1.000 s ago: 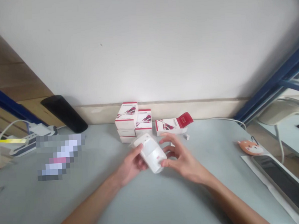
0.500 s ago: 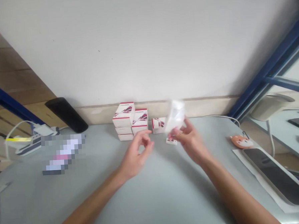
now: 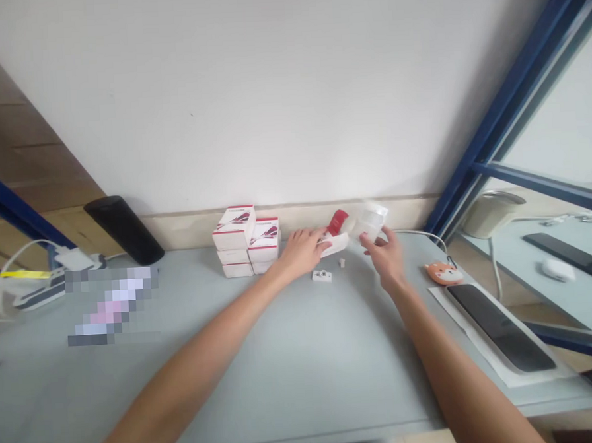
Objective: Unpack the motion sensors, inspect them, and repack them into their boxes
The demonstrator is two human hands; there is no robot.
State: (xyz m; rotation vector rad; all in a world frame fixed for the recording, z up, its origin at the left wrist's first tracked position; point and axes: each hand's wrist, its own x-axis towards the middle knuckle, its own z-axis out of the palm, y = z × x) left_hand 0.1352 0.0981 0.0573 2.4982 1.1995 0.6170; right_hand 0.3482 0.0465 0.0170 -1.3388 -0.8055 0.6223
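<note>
My left hand (image 3: pixel 303 251) is closed round a small white-and-red box (image 3: pixel 335 244), whose raised red flap (image 3: pixel 338 222) shows near the wall; its far side is hidden by the fingers. In my right hand (image 3: pixel 388 256) is a clear plastic pouch (image 3: pixel 373 217), pinched between thumb and fingers and held up just right of the box. What the pouch contains is blurred. A flat white piece with dark marks (image 3: pixel 322 276) lies in front of my left hand. Between the hands rests a tiny white piece (image 3: pixel 342 263).
White boxes with red edges (image 3: pixel 235 230) are stacked left of my left hand. A black cylinder (image 3: pixel 124 230), a power strip (image 3: pixel 61 286) and a blurred-out phone-like item (image 3: pixel 112 307) lie left. An orange dog-face case (image 3: pixel 444 273) and dark phone-like slab (image 3: pixel 500 326) lie right.
My left hand has reached forward and right onto the small box, which is now tilted with its red flap up. My right hand has moved right with the pouch, uncovering the flat white piece.
</note>
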